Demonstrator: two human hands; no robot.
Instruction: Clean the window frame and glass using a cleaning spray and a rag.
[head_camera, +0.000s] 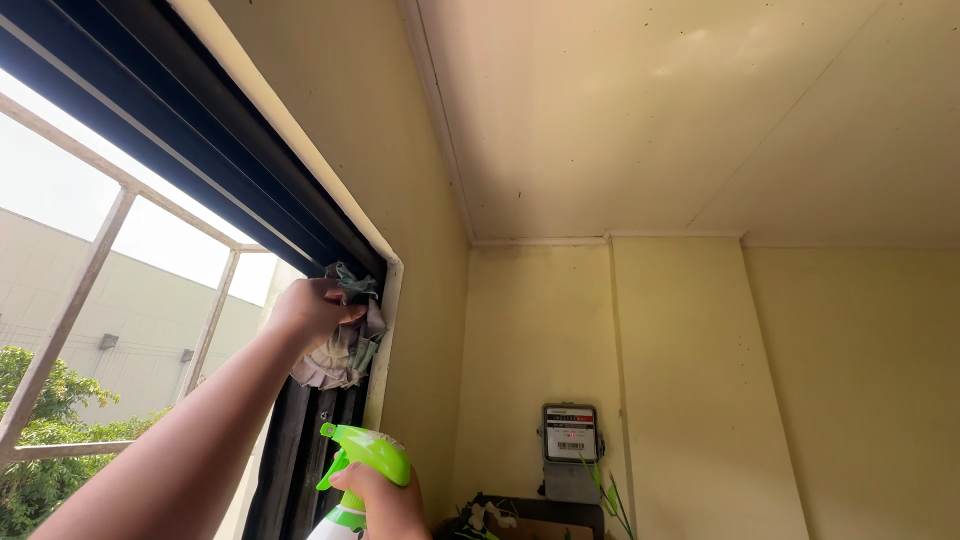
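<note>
Crumpled grey-green cloth (345, 335) clamped in left hand (310, 310), pressed into dark window-frame corner (365, 265); right hand (385, 500) below grips green spray bottle (365, 460), kept ready.

Grey meter box (570, 450) on yellow wall (690, 380), green leaves (610, 495)

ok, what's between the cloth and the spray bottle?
Head view: only the dark window frame runs between the cloth and the green spray bottle.
</note>
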